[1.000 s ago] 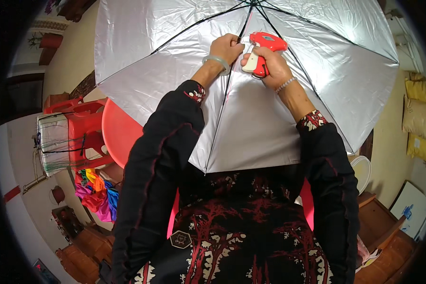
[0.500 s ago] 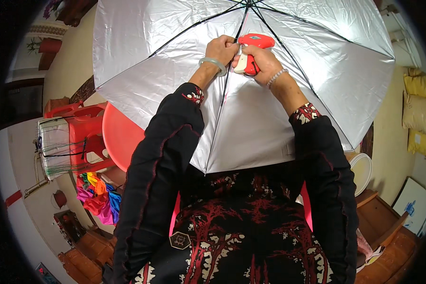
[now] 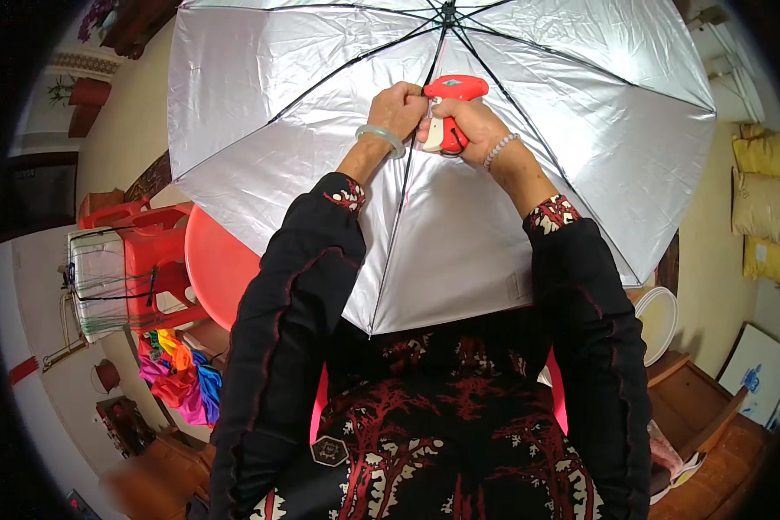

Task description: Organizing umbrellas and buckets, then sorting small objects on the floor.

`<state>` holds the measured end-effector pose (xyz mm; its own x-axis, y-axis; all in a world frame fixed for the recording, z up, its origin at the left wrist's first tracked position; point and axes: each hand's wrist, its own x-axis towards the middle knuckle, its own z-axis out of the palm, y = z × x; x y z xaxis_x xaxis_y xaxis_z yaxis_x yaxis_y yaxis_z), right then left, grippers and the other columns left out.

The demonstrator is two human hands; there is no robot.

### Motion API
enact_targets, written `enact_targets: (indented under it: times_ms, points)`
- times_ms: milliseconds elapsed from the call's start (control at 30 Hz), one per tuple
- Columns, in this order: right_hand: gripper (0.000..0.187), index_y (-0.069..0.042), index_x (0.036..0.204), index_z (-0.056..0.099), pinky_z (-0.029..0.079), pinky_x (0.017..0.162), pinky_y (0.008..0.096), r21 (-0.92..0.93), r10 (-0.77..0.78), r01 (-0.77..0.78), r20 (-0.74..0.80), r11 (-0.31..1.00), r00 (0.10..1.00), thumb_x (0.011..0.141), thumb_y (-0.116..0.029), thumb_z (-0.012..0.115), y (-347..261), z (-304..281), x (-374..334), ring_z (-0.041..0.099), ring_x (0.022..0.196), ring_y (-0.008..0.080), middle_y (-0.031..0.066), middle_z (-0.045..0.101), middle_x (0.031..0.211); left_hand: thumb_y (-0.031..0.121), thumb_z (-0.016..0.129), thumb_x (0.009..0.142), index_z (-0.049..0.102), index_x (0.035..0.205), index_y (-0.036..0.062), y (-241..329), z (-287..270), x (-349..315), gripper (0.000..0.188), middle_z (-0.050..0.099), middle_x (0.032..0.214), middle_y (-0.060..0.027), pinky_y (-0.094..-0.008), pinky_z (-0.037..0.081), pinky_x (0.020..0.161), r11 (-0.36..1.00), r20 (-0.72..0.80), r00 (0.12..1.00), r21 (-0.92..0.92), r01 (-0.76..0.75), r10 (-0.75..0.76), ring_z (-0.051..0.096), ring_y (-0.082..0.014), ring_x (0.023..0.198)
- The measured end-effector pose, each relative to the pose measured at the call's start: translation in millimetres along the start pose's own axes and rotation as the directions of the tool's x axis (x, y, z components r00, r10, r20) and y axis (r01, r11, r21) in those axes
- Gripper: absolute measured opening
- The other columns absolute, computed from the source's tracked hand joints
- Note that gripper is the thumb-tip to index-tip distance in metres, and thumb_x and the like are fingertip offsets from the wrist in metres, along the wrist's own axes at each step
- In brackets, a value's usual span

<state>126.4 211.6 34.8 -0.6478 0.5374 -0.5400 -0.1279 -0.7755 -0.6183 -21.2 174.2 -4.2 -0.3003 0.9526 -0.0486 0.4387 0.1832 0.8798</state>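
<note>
An opened umbrella (image 3: 459, 251) with silver lining and black ribs spreads in front of me, its inner side up. My right hand (image 3: 469, 123) is wrapped round the handle of a red and white tagging gun (image 3: 456, 87), whose tip points left at one rib. My left hand (image 3: 397, 107) is closed beside that tip, fingers pinching the black rib (image 3: 407, 169) and perhaps some lining; the fingertips are partly hidden. A thin pink line runs along this rib. The umbrella's black hub (image 3: 448, 13) shows at the far edge.
To the left are a round red tabletop (image 3: 216, 269), red plastic stools (image 3: 156, 260) with a strapped white bundle (image 3: 97, 282), and a pile of colourful cloth (image 3: 182, 377). Right of me stand a white round tub (image 3: 659, 322), a wooden chair (image 3: 689, 399) and stacked yellow sacks (image 3: 764, 208).
The umbrella and both hands have come slightly nearer to me and a little left. The grips on the rib and the tagging gun look the same.
</note>
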Motion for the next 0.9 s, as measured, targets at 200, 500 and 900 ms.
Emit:
enact_targets:
  times_ms: [200, 500, 900]
  points:
    - [0.029, 0.004, 0.104, 0.044, 0.054, 0.064, 0.0393, -0.035, 0.067, -0.067, -0.004, 0.997, 0.998, 0.078, -0.006, 0.050, -9, -1, -2, 0.062, 0.070, 0.0264, 0.0166, 0.059, 0.080, 0.014, 0.055, 0.078, 0.059, 0.090, 0.0000, 4, -15, 4, 0.019, 0.058, 0.066, -0.0034, -0.0236, 0.044, 0.055, 0.999, 0.118, 0.993, 0.037, -0.033, 0.028, 0.054, -0.0096, 0.058]
    - [0.030, 0.002, 0.106, 0.043, 0.054, 0.063, 0.0371, -0.070, -0.102, 0.102, 0.000, 0.992, 0.995, 0.079, -0.007, 0.052, -6, 17, -4, 0.063, 0.071, 0.0264, 0.0167, 0.059, 0.082, 0.016, 0.057, 0.076, 0.060, 0.091, 0.0026, -3, -59, 47, 0.020, 0.057, 0.063, -0.0055, -0.0260, 0.047, 0.056, 0.653, 0.056, 0.922, 0.690, -0.312, 0.382, 0.055, -0.0115, 0.058]
    - [0.027, 0.001, 0.105, 0.045, 0.054, 0.067, 0.0402, 0.069, -0.102, 0.109, -0.103, 0.992, 0.989, 0.081, -0.009, 0.052, 8, -3, -21, 0.063, 0.076, 0.0287, 0.0177, 0.059, 0.087, 0.026, 0.061, 0.078, 0.063, 0.088, -0.0015, 2, -14, -5, 0.029, 0.063, 0.073, -0.0092, -0.0266, 0.046, 0.061, 0.978, 0.030, 0.991, 0.161, -0.131, 0.128, 0.058, -0.0145, 0.064]
